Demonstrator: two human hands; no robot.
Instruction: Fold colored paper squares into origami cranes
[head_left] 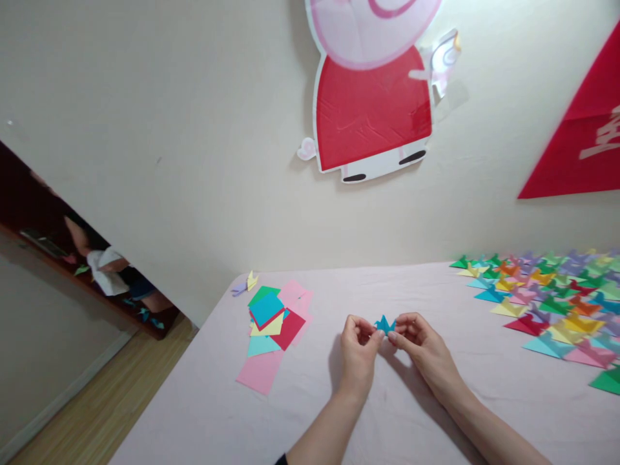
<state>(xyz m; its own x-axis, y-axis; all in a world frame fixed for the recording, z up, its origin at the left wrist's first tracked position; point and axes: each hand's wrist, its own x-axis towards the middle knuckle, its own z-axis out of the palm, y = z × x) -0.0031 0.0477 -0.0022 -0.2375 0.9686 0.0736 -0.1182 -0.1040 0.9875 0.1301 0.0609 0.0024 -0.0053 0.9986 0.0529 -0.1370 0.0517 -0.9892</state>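
A small blue folded paper crane (385, 323) is held between my two hands, a little above the pale pink tablecloth (339, 290). My left hand (359, 349) pinches its left side between thumb and fingers. On the other side, my right hand (421, 345) grips the crane's right edge with thumb and fingertips. Part of the paper is hidden behind the thumbs. Left of my hands lies a loose pile of square paper sheets (267, 311) in blue, green, red, yellow and pink.
Rows of many-coloured paper cranes (552, 303) cover the table's right side. Two small folded pieces, one yellow (252, 280) and one purple (239, 289), lie at the far left corner. Behind the table rises a wall with a red-dressed cartoon cutout (372, 110). A person (121, 271) shows at far left.
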